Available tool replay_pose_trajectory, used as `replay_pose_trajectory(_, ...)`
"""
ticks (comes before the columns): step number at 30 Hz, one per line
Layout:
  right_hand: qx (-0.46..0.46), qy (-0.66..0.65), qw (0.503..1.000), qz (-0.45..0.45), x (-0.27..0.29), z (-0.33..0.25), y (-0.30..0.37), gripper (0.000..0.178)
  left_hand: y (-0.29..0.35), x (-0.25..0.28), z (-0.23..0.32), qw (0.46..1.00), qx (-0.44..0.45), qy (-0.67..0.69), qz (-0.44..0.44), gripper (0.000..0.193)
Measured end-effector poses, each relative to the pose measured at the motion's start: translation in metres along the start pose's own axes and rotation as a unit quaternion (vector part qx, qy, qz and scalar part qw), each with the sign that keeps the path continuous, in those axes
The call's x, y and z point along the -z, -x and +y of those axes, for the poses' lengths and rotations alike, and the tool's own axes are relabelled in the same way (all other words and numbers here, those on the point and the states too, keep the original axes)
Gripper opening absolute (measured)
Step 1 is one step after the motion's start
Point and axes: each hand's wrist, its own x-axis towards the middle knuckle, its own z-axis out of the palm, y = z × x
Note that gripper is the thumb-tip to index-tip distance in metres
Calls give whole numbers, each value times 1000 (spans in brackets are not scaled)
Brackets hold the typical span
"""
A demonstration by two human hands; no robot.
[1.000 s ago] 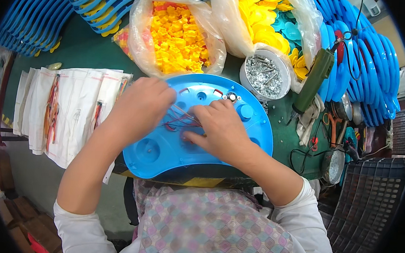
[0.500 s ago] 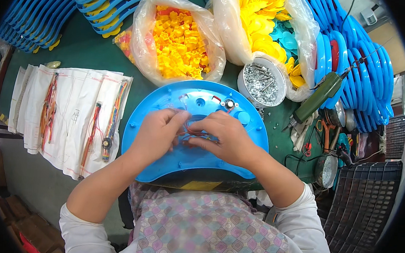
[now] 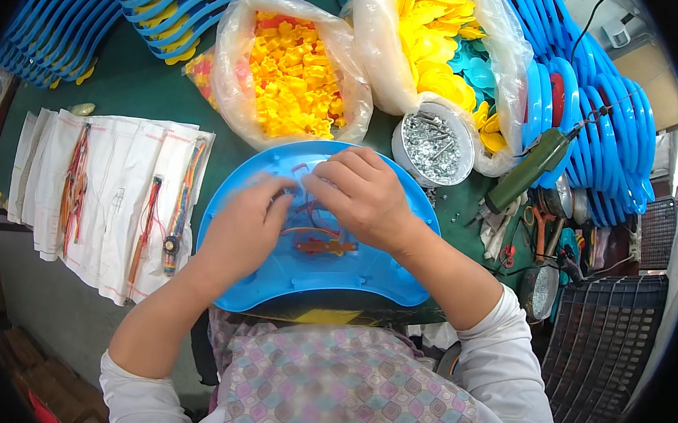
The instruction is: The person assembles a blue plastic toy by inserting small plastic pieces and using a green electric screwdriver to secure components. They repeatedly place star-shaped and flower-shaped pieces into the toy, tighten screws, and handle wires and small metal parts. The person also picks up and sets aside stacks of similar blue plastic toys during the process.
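Note:
A blue curved plastic shell point(image 3: 334, 280) lies in front of me with its hollow, posted side up. Inside it, near the front, rests a small orange-brown circuit board point(image 3: 325, 246) with thin coloured wires point(image 3: 310, 230) running away from it. My right hand point(image 3: 365, 199) is over the shell's back half, its fingers curled and closed near a red wire; what lies between the fingertips is hidden. Beside it, over the left part of the shell, my left hand point(image 3: 242, 232) has its fingers bent toward the right hand, smeared by motion.
Behind the shell stand a bag of yellow pieces point(image 3: 293, 82), a bag of yellow and teal parts point(image 3: 435, 69) and a bowl of screws point(image 3: 438, 148). Wire bundles lie on white paper point(image 3: 108, 203) at left. A green electric screwdriver point(image 3: 530, 170) and stacked blue parts point(image 3: 619, 145) are at right.
My right hand has moved up toward the shell's back edge, and my left hand has shifted left and down. The circuit board now shows uncovered inside the shell, which has turned slightly.

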Motion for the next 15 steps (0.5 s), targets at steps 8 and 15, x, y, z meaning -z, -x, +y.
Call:
replay_pose_trajectory(8, -117, -183, 975, 35, -8, -11, 3, 30, -5, -6, -17, 964, -207, -143, 90, 20)
replay_pose_trajectory(15, -144, -155, 976, -41, -17, 2, 2, 19, -3, -13, -11, 942, -146, -270, 138, 37)
